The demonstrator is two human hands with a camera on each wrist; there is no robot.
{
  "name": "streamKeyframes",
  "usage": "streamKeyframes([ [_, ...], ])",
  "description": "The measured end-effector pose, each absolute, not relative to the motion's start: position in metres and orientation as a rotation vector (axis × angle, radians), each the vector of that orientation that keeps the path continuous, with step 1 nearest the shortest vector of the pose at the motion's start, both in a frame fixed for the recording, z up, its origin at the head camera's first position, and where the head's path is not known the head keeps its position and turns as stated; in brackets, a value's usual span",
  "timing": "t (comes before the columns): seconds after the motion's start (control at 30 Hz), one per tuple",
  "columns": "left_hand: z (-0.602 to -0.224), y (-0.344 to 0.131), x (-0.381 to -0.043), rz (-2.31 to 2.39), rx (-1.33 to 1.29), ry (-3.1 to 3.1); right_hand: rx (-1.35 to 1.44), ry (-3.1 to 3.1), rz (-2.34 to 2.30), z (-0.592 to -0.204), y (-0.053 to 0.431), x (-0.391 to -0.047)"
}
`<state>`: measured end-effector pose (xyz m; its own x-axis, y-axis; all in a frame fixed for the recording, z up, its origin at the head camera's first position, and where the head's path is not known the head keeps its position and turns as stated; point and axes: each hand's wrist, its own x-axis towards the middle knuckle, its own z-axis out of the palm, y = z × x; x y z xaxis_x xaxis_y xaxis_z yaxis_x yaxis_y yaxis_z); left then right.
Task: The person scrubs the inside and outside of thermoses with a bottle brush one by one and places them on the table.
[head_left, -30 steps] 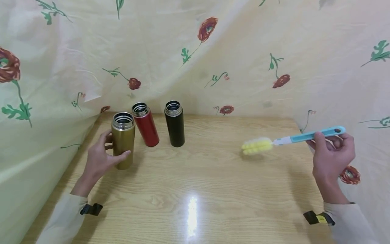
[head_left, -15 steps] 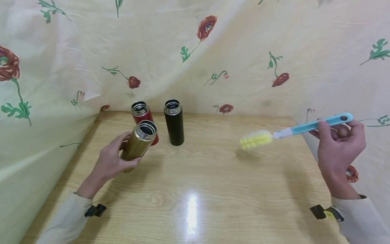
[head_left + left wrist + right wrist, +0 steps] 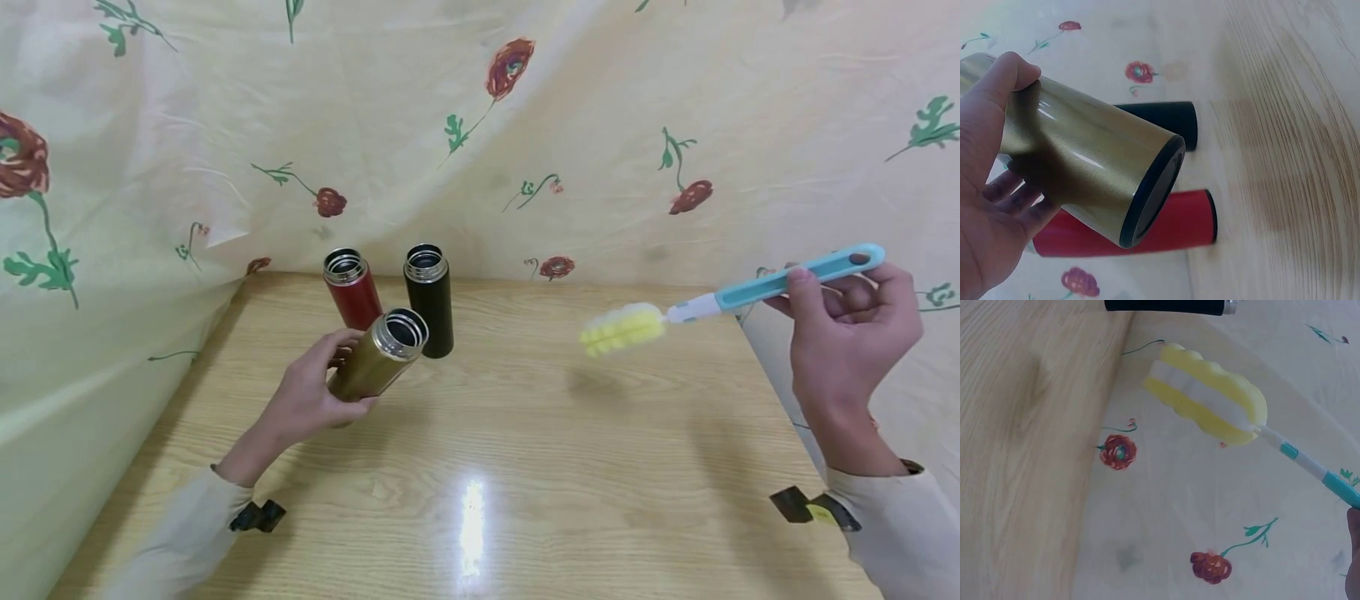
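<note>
My left hand (image 3: 315, 396) grips a gold vacuum flask (image 3: 375, 358) around its body. The flask has no lid, and its steel mouth tips toward the right. Its dark base (image 3: 1154, 194) faces out in the left wrist view, raised off the table. At the right, my right hand (image 3: 855, 342) holds a bottle brush (image 3: 795, 279) by its light blue handle. The brush's yellow and white sponge head (image 3: 622, 329) points left, above the table, with its shadow beneath. A wide gap separates the sponge from the gold flask's mouth.
Behind the gold flask stand an open red flask (image 3: 352, 296), partly covered by it, and an open black flask (image 3: 431, 308). Both are upright on the wooden table (image 3: 555, 467). A flowered cloth (image 3: 420, 125) hangs behind and at both sides.
The gold flask, upright one second ago, has been lifted, tilted and carried right by my left hand. My right hand has risen and shifted slightly right, angling the brush's sponge end lower than its handle.
</note>
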<state>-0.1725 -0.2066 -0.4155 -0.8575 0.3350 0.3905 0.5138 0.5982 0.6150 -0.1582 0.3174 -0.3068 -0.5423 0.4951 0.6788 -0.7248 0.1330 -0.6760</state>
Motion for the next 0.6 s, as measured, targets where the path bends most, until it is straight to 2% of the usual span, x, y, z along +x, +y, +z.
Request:
streamKeyframes([
  [0.6,-0.427,-0.180,-0.176,-1.150,-0.829,-2.581,0.266,-1.247,1.741,-0.269,0.281,-0.161],
])
